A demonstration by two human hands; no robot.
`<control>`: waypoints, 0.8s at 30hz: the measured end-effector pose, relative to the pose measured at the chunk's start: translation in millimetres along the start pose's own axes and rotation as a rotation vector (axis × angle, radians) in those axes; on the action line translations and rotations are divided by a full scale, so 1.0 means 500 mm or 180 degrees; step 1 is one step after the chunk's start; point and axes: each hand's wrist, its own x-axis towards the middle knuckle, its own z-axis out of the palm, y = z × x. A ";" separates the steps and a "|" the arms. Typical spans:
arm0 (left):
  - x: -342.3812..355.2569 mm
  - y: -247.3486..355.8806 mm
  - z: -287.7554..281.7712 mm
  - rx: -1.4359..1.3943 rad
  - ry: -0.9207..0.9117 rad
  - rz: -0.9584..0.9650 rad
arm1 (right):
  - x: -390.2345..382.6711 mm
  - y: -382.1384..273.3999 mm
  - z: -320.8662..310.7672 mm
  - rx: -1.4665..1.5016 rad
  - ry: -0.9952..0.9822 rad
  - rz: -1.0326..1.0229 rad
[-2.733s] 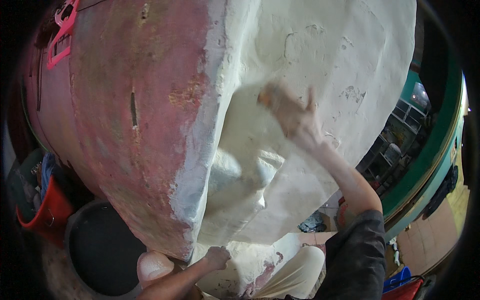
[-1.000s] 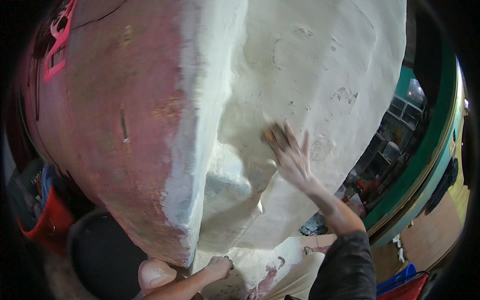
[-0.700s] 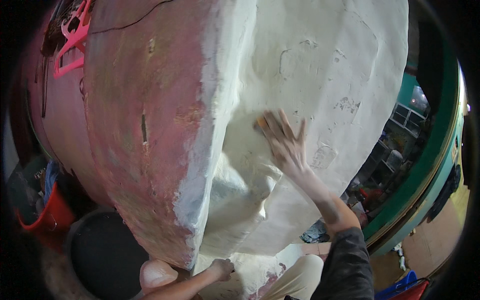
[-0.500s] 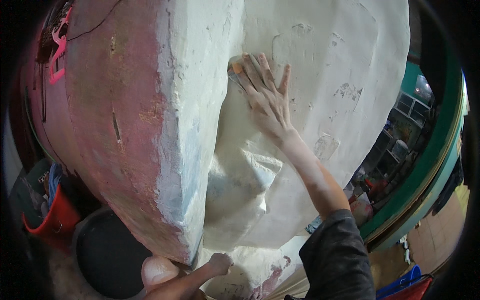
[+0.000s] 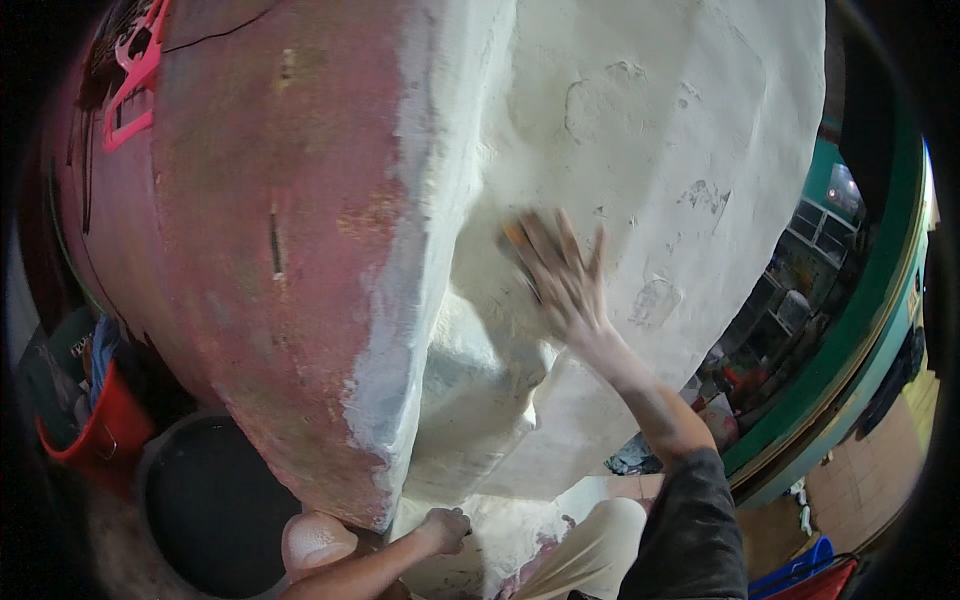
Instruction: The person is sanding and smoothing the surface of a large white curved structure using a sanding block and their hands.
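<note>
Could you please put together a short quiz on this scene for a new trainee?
1. True or false: the right hand presses flat on the white coated surface.
2. What lies under its fingers? A) an orange-brown pad B) a paint roller C) a hammer
3. Fill in: the left hand rests near the ___ edge of the big form.

Key: 1 true; 2 A; 3 bottom. Beside the white coat, the red surface is bare; a red bucket stands lower left.

White plaster w/ grey smudges, worn red wall, pink hanger, red bucket.
</note>
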 end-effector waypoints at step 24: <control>0.016 -0.017 0.008 0.0041 -0.0127 -0.0184 | 0.091 -0.003 -0.003 0.0253 0.0501 0.0087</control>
